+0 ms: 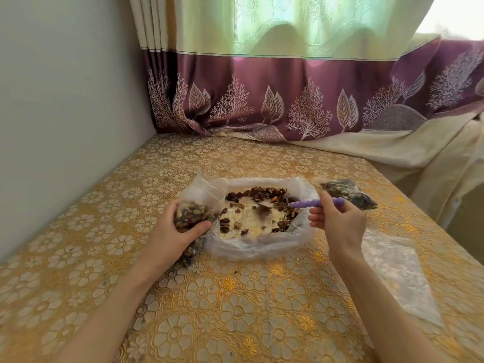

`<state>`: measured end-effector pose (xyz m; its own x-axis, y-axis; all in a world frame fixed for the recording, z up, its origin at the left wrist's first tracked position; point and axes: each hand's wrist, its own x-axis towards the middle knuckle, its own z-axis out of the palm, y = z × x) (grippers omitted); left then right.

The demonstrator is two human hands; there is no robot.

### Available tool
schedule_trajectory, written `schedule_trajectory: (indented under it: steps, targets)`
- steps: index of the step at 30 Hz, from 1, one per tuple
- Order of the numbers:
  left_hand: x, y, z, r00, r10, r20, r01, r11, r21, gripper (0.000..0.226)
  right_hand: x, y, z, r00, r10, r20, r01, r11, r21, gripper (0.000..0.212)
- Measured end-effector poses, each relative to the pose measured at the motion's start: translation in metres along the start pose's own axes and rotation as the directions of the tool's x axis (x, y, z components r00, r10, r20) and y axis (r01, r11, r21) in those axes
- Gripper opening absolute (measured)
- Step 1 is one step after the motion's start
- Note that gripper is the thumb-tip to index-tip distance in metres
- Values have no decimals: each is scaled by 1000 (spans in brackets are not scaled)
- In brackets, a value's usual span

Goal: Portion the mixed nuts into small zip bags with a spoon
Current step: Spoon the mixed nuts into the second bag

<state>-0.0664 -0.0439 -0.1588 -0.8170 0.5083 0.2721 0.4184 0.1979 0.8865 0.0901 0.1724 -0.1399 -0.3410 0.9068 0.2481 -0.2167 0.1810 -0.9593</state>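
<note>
Gold floral-patterned worktop (235, 310) carries a crumpled clear plastic bag of brown mixed nuts (258, 205) mid-surface. Left hand (178, 226) grips a nut-filled small zip bag (193, 213); right hand (337, 221) pinches a purple plastic spoon (305, 203).

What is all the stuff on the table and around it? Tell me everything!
Big plastic bag: one, clear, open at table middle.
Mixed nuts: many, brown, loose inside the big bag.
Small zip bag: one, clear, partly full of nuts, in the left hand.
Filled zip bag: one, clear, dark nuts inside, behind the right hand.
Empty bags: clear, count unclear, flat at table right.
Spoon: one, purple, bowl among the nuts.
Tablecloth: one, golden, flowered.
Curtain: green and purple, behind the table.
Left hand: grips the small zip bag.
Right hand: holds the spoon.
</note>
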Motion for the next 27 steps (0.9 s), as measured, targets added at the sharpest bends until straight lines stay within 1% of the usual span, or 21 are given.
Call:
schedule_trajectory:
  steps: [7,11,16,18,22,27]
  targets:
    - [0,-1,0,1000,5,-1,-5,1000,26,40,5,5,2,993,-45,-111,42,999,-25,23]
    - [-1,0,0,1000,5,-3,-5,999,38,40,6,9,11,990,-85,-110,78,995,-70,20]
    - [0,0,0,1000,0,0,0,999,50,40,7,14,11,994,-71,-85,65,995,-71,18]
    - [0,1,0,1000,-2,1,2,999,49,41,8,15,9,995,-35,-89,31,998,-46,19]
    - [-1,1,1,1000,-5,1,5,999,43,42,7,16,6,995,39,-95,-34,998,56,18]
    - [0,0,0,1000,-3,2,3,999,44,39,6,12,4,994,68,-83,-56,989,140,15]
